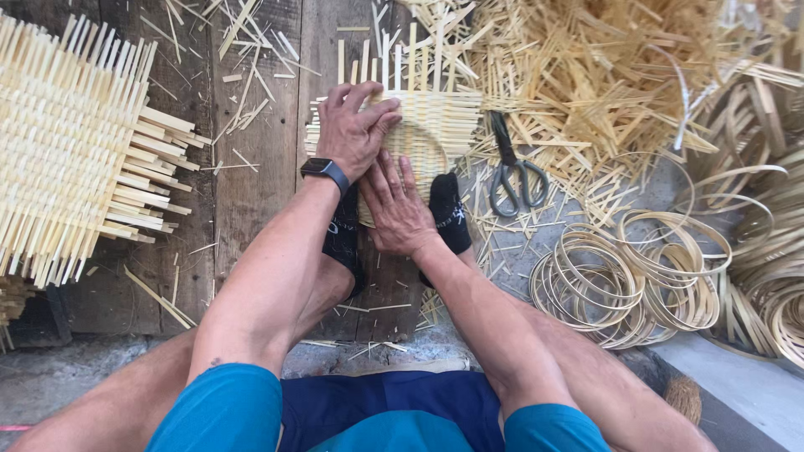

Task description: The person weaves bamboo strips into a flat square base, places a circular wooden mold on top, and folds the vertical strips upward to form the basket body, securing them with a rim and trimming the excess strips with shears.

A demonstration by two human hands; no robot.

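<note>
Start at the left of the frame, where a big woven bamboo mat [71,142] lies flat on the wooden floor [260,176] with its strip ends sticking out; leave it be, it is well apart from your hands. In the middle, a little above center, sits the small woven piece [427,125] you are working on, with a round hoop shape showing under the weave. Your left hand [356,130] lies flat on its left edge, fingers [368,96] spread and pressing down, not wrapped around anything. A dark watch [325,170] is on that wrist. Your right hand [398,209] rests just below it, palm down on the near edge, fingers straight and close together, also gripping nothing. Your two feet in black socks [448,213] pin the near side. I think it helps to press evenly with both palms so the strips bend round the hoop and do not snap, and to watch for sharp ends. To the right lie the scissors [515,176], near the piece. Further right is a pile of bamboo hoops [620,276], and loose bamboo strips [603,67] fill the upper right.
</note>
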